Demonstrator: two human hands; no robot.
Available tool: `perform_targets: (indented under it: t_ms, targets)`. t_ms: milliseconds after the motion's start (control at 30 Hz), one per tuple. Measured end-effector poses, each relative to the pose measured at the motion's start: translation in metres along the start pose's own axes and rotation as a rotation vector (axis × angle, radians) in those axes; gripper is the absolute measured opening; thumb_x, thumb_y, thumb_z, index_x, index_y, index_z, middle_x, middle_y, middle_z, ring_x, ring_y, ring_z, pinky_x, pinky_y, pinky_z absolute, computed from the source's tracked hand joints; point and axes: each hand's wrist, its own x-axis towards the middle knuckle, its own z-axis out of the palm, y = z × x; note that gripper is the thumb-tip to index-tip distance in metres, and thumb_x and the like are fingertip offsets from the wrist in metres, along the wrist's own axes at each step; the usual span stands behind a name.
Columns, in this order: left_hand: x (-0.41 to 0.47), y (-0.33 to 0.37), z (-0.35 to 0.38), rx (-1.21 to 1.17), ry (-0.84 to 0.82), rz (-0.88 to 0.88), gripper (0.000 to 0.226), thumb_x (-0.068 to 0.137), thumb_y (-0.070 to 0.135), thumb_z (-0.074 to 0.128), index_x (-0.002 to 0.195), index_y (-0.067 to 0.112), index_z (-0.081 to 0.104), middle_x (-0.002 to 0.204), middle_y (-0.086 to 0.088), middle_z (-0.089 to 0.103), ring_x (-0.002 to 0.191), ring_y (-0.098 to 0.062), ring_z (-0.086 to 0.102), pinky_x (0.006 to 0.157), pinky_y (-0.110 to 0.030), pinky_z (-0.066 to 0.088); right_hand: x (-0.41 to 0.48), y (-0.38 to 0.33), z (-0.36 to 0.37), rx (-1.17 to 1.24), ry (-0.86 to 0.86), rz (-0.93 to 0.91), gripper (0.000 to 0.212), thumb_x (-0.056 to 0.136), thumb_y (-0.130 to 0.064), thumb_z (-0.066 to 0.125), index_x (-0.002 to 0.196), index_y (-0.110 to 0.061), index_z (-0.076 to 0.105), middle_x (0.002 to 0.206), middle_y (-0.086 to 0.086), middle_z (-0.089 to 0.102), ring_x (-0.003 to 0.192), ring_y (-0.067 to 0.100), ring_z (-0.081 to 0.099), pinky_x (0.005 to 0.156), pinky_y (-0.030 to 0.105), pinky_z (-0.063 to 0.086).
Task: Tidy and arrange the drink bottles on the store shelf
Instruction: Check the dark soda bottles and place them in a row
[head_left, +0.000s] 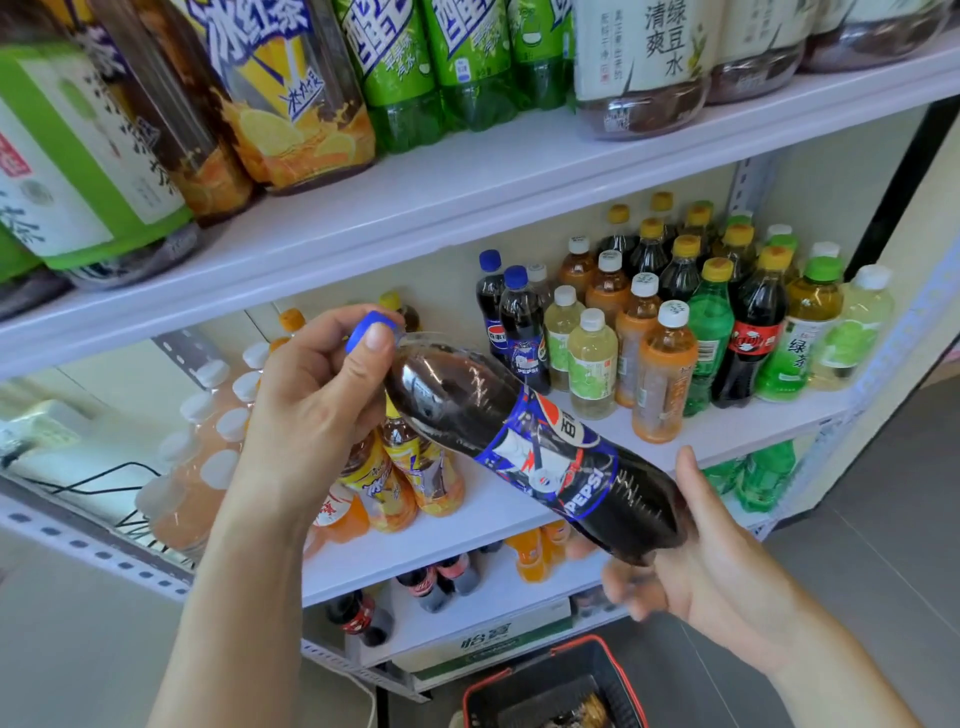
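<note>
A Pepsi bottle (540, 452) with a blue cap lies tilted in the air in front of the middle shelf (498, 514). My left hand (317, 405) grips its neck and cap, thumb pressed on the cap. My right hand (696, 566) cups the bottle's base from below, fingers curled round it. Two small Pepsi bottles (514, 322) stand on the middle shelf behind it, beside rows of tea and soda bottles (691, 322). Yellow iced-tea bottles (410, 467) stand under my left hand.
Large bottles (291, 93) fill the top shelf. White-capped pale orange bottles (202, 457) stand at the left. The lower shelf holds cola bottles (436, 577) and a carton (488, 644). A red-rimmed basket (556, 691) sits on the floor below.
</note>
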Motion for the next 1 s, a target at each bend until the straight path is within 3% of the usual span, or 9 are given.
perform_targets:
  t_ms: [100,233,300,433,567,633,767,900,1000]
  targets:
    - [0.000,0.001,0.004,0.096,0.130,0.027,0.033,0.084,0.051,0.064,0.092,0.019,0.064,0.050,0.015,0.038,0.045,-0.006,0.028,0.044,-0.019,0.019,0.001,0.000,0.003,0.009,0.020,-0.125,0.068,0.063,-0.052,0.086,0.119,-0.018,0.067,0.113,0.023,0.068,0.091,0.037,0.069,0.064,0.036,0.059]
    - [0.003,0.001,0.008,0.177,0.242,0.008,0.030,0.083,0.052,0.065,0.082,0.022,0.064,0.057,0.005,0.055,0.055,-0.018,0.045,0.050,-0.030,0.034,0.000,0.002,0.007,-0.059,0.069,-0.146,0.065,0.063,-0.020,0.089,0.123,-0.017,0.063,0.110,0.031,0.066,0.089,0.044,0.069,0.065,0.031,0.059]
    - [0.005,0.002,0.005,0.215,0.252,0.009,0.036,0.081,0.058,0.064,0.081,0.022,0.063,0.059,0.003,0.051,0.058,-0.020,0.042,0.056,-0.035,0.036,-0.001,0.002,0.010,-0.066,0.046,-0.135,0.064,0.063,-0.033,0.090,0.119,-0.014,0.066,0.105,0.033,0.066,0.079,0.042,0.070,0.059,0.030,0.059]
    - [0.003,0.002,-0.002,0.136,0.093,0.007,0.028,0.085,0.049,0.063,0.093,0.023,0.067,0.063,0.010,0.050,0.053,-0.006,0.044,0.049,-0.018,0.037,0.001,0.000,0.012,-0.067,0.065,-0.051,0.072,0.072,-0.068,0.069,0.099,-0.001,0.072,0.082,0.035,0.065,0.053,0.031,0.065,0.043,0.027,0.052]
    - [0.002,0.000,-0.005,-0.012,-0.034,-0.017,0.025,0.085,0.041,0.068,0.098,0.021,0.071,0.062,0.002,0.033,0.053,-0.011,0.024,0.044,-0.019,0.020,0.002,-0.003,0.007,0.011,0.112,0.087,0.077,0.077,-0.068,0.043,0.083,0.003,0.072,0.062,0.030,0.059,0.036,0.027,0.055,0.033,0.022,0.042]
    - [0.003,-0.002,-0.003,0.013,-0.002,-0.008,0.025,0.085,0.044,0.066,0.095,0.022,0.072,0.060,0.002,0.037,0.053,-0.012,0.027,0.047,-0.022,0.021,0.002,-0.003,0.004,0.011,0.085,0.119,0.081,0.078,-0.069,0.041,0.083,0.007,0.068,0.061,0.029,0.059,0.036,0.027,0.055,0.032,0.022,0.041]
    - [0.001,-0.001,0.011,-0.030,0.138,0.049,0.035,0.078,0.057,0.073,0.088,0.023,0.073,0.067,0.005,0.064,0.056,-0.010,0.056,0.052,-0.018,0.043,0.004,0.001,0.003,0.039,-0.023,0.119,0.084,0.083,-0.072,0.035,0.101,0.002,0.071,0.083,0.030,0.066,0.054,0.029,0.064,0.041,0.026,0.049]
    - [0.007,0.003,0.016,0.013,0.276,0.110,0.023,0.082,0.044,0.069,0.077,0.022,0.073,0.063,0.008,0.067,0.055,-0.007,0.060,0.052,-0.018,0.047,0.008,0.001,0.009,0.086,-0.018,-0.095,0.061,0.071,-0.052,0.081,0.121,-0.022,0.064,0.115,0.024,0.066,0.092,0.036,0.067,0.064,0.037,0.059]
    - [0.008,0.004,0.016,0.078,0.363,0.095,0.025,0.077,0.048,0.073,0.069,0.025,0.069,0.057,0.008,0.062,0.050,-0.008,0.053,0.050,-0.020,0.043,0.007,0.002,0.012,0.014,-0.018,-0.140,0.059,0.066,-0.024,0.089,0.118,-0.027,0.060,0.119,0.031,0.062,0.098,0.047,0.065,0.065,0.034,0.059]
